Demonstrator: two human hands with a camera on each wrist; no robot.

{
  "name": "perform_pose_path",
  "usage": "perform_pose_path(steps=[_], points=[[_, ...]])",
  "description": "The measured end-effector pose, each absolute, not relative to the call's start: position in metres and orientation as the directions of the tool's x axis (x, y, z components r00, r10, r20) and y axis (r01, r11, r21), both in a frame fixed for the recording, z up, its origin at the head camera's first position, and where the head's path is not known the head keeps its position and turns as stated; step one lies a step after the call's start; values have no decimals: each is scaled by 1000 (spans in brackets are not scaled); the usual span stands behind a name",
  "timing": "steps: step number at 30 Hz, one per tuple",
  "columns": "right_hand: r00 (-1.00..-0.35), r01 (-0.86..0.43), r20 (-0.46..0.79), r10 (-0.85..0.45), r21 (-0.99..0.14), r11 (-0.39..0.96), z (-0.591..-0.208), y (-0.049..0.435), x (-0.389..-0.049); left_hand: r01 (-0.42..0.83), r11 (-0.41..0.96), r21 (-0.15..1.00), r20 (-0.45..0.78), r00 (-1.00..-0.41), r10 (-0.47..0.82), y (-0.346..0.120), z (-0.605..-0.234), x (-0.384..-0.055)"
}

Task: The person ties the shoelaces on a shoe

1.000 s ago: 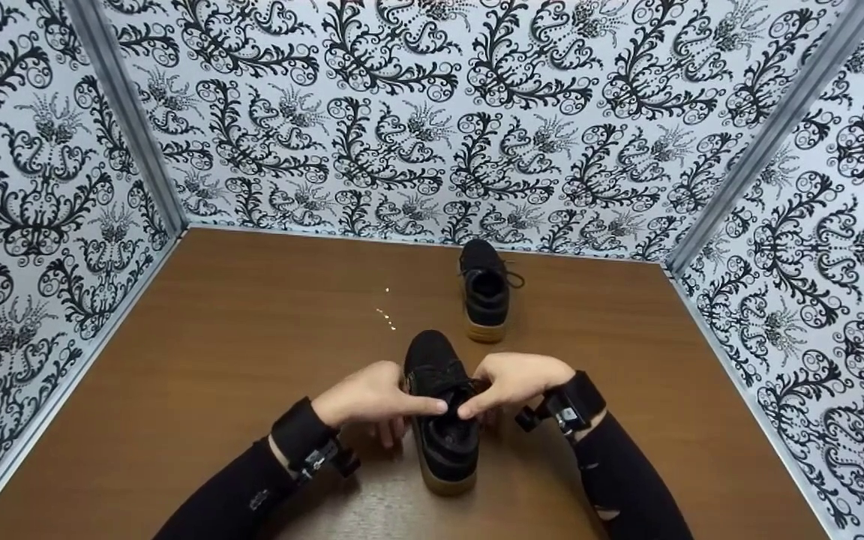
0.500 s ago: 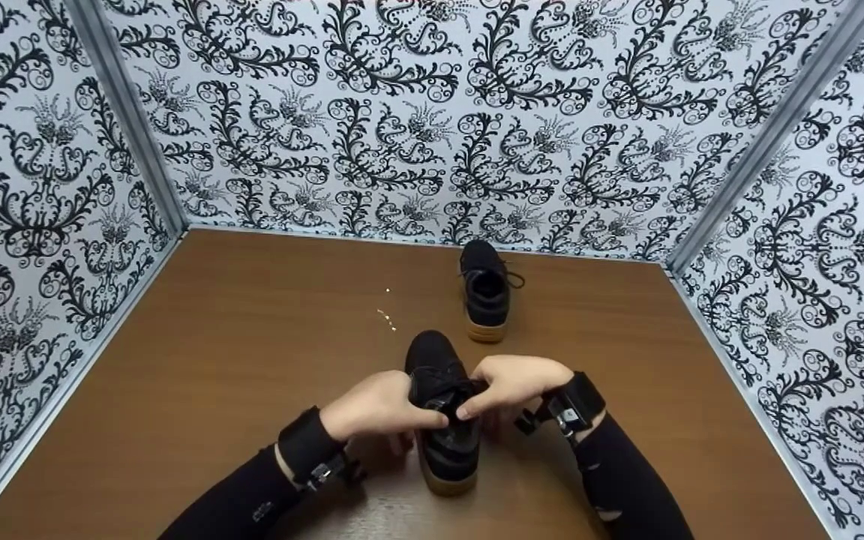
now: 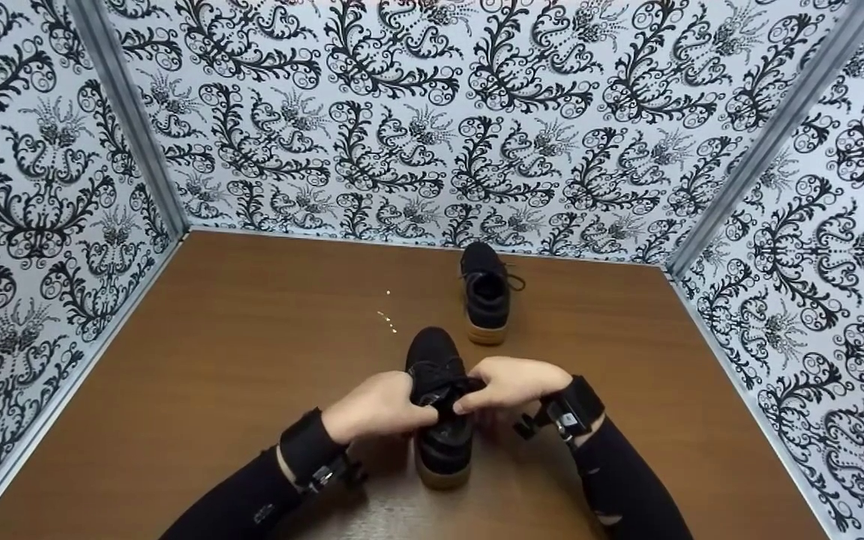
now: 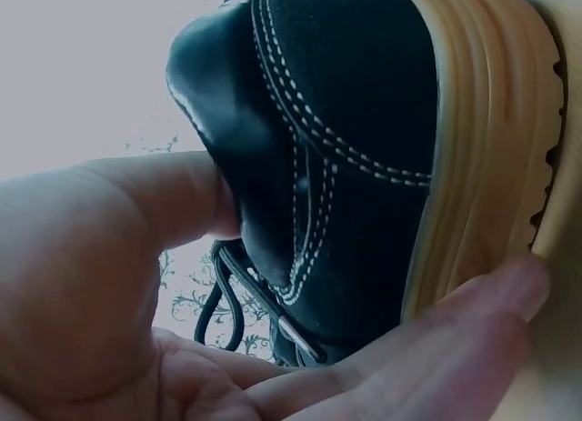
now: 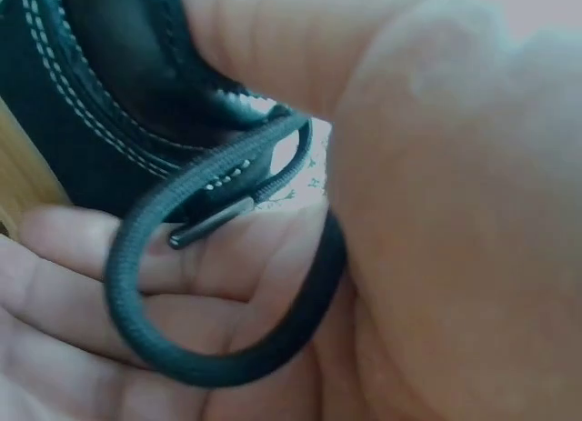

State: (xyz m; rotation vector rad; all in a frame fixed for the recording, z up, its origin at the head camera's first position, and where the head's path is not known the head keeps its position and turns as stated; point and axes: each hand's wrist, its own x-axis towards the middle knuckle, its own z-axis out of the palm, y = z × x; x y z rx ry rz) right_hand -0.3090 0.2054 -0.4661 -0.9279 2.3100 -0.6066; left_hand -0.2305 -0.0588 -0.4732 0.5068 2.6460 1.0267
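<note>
A black lace-up shoe (image 3: 432,352) with a tan sole stands on the table, toe pointing away. On its left side my left hand (image 3: 379,405) grips it, thumb over the collar's edge; in the left wrist view the fingers (image 4: 491,303) lie along the sole. My right hand (image 3: 514,384) holds the opposite side, its thumb in the opening too. A dark shoelace loop (image 5: 218,371) hangs across the right hand's fingers in the right wrist view. Farther back and to the right stands a matching black shoe (image 3: 486,292).
The brown wooden table (image 3: 252,322) is closed in by patterned wall panels (image 3: 402,135) at the back and both sides. Metal posts (image 3: 132,112) mark the back corners. Small bright specks (image 3: 387,319) show on the table left of the shoes.
Between one second and half a second ago my left hand shifts slightly nearer the shoe's heel. The held shoe has since moved a little to the left and away. The rear shoe stays put.
</note>
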Motion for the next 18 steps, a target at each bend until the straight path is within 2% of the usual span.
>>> perform_pose_path(steps=[5,8,13,18], points=[[-649,-476,-282,-706,-574,667,-467,200,-307,242,721,649,-74,-923,377,-59,-473,-233],[-701,-470,-232,-674,-561,681,-466,194,-307,213,690,692,-72,-930,360,-62,-475,-241],[-805,-430,-126,-579,-549,717,-462,178,-313,77,515,854,-95,-950,299,-68,-479,-265],[-901,-295,-83,-425,-602,742,-458,161,-327,-7,366,931,-80,-980,185,-67,-482,-293]])
